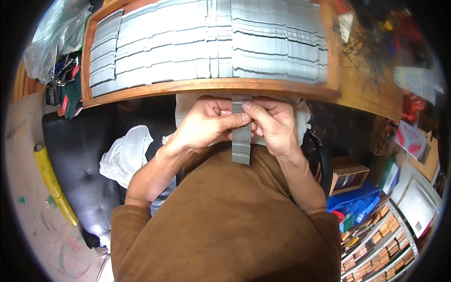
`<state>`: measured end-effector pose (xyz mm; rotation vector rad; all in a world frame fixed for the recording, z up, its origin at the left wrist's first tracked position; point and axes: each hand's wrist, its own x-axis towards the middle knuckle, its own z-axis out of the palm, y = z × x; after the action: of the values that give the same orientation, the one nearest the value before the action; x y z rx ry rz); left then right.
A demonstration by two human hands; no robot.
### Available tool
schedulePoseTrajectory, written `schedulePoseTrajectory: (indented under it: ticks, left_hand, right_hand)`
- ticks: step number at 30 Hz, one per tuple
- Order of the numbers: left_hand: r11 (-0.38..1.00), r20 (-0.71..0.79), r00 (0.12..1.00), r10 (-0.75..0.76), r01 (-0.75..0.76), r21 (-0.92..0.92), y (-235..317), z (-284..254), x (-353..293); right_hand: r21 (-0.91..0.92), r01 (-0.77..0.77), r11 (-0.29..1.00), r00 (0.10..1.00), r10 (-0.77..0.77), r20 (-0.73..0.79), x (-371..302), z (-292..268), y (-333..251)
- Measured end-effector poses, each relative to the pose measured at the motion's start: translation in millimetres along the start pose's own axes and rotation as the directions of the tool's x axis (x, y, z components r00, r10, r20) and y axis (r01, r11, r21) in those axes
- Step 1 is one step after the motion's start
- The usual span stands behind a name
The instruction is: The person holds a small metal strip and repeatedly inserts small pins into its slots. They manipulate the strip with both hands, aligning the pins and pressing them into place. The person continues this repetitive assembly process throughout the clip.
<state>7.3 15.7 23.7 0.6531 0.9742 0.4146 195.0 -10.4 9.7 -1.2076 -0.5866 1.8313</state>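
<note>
Looks like dull grey metal in the segmented strip (241,136), with a brighter silvery sheen across the packed rows of thin pieces (159,49). Shows smooth, satiny reddish-brown wood in the tray frame (188,86), glossier and yellower on the bench (364,82). Turns to crinkled, shiny clear plastic in the bag (56,40), slick leather-like black on the tufted seat (77,160), soft wrinkled cloth in the white bundle (126,155), matt brown fabric in the shirt (225,216).

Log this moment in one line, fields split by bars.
left hand: pinching grey strip | right hand: pinching same strip | place: near wooden tray | tray: holds rows of grey pieces
</note>
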Motion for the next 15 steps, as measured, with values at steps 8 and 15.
schedulePoseTrajectory:
  ticks: [8,15]
  left_hand:
    - [0.997,0.015,0.999,0.032,-0.033,0.07,0,-5,5]
    - [0.993,0.079,0.993,-0.091,0.084,0.088,-11,-10,-2]
  right_hand:
    - [0.004,0.066,0.998,0.998,-0.066,-0.006,7,4,2]
    - [-0.447,0.147,0.882,0.978,-0.199,-0.07,7,3,12]
